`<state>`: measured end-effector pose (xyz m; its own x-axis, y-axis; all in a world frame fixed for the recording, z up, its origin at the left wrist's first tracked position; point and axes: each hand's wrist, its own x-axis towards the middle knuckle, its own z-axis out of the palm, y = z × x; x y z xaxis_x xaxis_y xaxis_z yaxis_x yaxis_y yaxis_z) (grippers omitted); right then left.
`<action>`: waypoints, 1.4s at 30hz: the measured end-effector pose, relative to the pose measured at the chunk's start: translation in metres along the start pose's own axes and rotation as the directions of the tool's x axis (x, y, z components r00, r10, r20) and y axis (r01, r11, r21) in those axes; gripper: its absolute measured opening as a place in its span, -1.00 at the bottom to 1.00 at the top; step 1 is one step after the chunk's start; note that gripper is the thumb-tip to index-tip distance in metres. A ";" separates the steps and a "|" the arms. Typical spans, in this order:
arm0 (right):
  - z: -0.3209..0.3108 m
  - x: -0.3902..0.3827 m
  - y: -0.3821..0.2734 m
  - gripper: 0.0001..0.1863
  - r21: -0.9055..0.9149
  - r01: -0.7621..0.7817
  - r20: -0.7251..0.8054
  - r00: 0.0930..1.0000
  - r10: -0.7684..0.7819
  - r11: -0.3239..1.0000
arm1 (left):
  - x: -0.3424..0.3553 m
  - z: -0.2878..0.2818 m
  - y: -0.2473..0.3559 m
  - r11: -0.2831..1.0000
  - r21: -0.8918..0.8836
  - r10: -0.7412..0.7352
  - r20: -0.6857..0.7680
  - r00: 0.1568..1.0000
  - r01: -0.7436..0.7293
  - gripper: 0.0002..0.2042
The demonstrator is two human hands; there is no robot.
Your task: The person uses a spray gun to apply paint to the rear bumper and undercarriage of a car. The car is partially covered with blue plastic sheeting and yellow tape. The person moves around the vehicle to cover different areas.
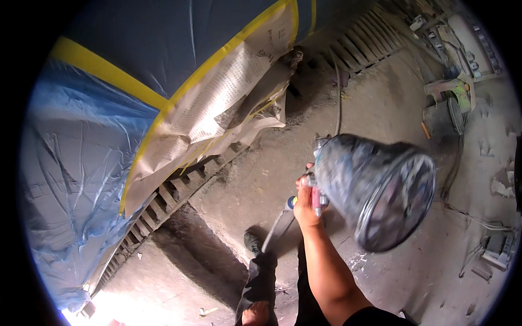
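Right hand (306, 205) held spray gun (316, 196) above floor (380, 108) | fingers (300, 183) wrapped its handle — presumably to steady the tilted cup (348, 168) | hose (275, 225) hung below | left hand out of view — fingers couldn't be told

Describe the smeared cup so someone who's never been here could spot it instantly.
Start at the blue plastic sheeting on the left, then cross right over the floor to the bare forearm. Follow it up to the right hand, which holds a spray gun. Just right of that is the cup: grey and smeared, widening to a round end, and far bulkier than the spray gun.
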<state>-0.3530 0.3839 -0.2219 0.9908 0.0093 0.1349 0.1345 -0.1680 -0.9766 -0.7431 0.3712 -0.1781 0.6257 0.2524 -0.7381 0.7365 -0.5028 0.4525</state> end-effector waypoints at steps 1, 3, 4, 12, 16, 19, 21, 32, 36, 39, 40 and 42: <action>0.005 0.005 0.004 -0.71 0.064 -0.037 -0.027 0.999 0.038 0.997 | 0.000 -0.001 0.001 1.000 -0.004 -0.006 -0.004 1.000 0.006 -0.87; 0.014 0.016 0.008 -0.69 0.195 -0.088 -0.090 0.990 0.107 0.977 | 0.002 -0.004 0.003 1.000 -0.011 0.000 -0.006 1.000 0.000 -0.87; 0.012 0.018 0.020 -0.71 0.161 -0.166 -0.089 0.979 0.182 0.973 | 0.003 -0.004 0.003 1.000 -0.013 0.003 -0.006 1.000 -0.003 -0.88; 0.031 0.051 0.036 -0.65 0.134 -0.343 -0.115 0.927 0.358 0.930 | 0.004 0.003 -0.003 0.998 -0.060 0.026 -0.059 0.998 -0.030 -0.88; 0.035 0.047 0.038 -0.55 0.194 -0.183 -0.064 0.978 0.199 0.964 | 0.004 0.001 0.000 1.000 -0.026 -0.003 -0.049 0.999 0.001 -0.89; 0.037 0.052 0.061 -0.54 0.161 -0.274 -0.041 0.958 0.283 0.948 | 0.009 -0.002 0.005 0.999 -0.022 0.041 -0.067 0.997 -0.042 -0.90; 0.047 0.058 0.067 -0.62 0.178 -0.275 -0.106 0.949 0.296 0.945 | 0.009 0.003 -0.001 0.997 -0.028 0.064 -0.098 0.993 -0.067 -0.91; 0.046 0.050 0.051 -0.62 0.149 -0.197 -0.128 0.968 0.216 0.969 | 0.008 0.007 -0.002 0.996 -0.005 0.083 -0.128 0.988 -0.085 -0.91; 0.037 0.029 0.022 -0.68 0.166 -0.154 -0.071 0.983 0.167 0.974 | 0.006 0.003 0.003 0.997 -0.009 0.080 -0.115 0.990 -0.081 -0.90; 0.031 -0.001 -0.001 -0.71 0.281 -0.197 -0.030 0.976 0.214 0.939 | 0.007 -0.003 0.008 0.999 0.025 0.042 -0.072 0.997 -0.040 -0.89; 0.029 -0.014 -0.010 -0.76 0.303 -0.187 -0.017 0.979 0.202 0.934 | 0.008 -0.006 0.011 0.999 0.044 0.020 -0.054 0.998 -0.017 -0.89; 0.020 -0.040 -0.021 -0.75 0.298 -0.198 0.075 0.980 0.183 0.934 | 0.010 -0.010 0.017 0.997 0.071 0.009 -0.046 0.999 -0.006 -0.88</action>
<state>-0.3953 0.4068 -0.2106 0.9968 0.0527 -0.0595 -0.0661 0.1348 -0.9887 -0.7215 0.3736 -0.1728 0.6434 0.2854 -0.7103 0.7129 -0.5615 0.4202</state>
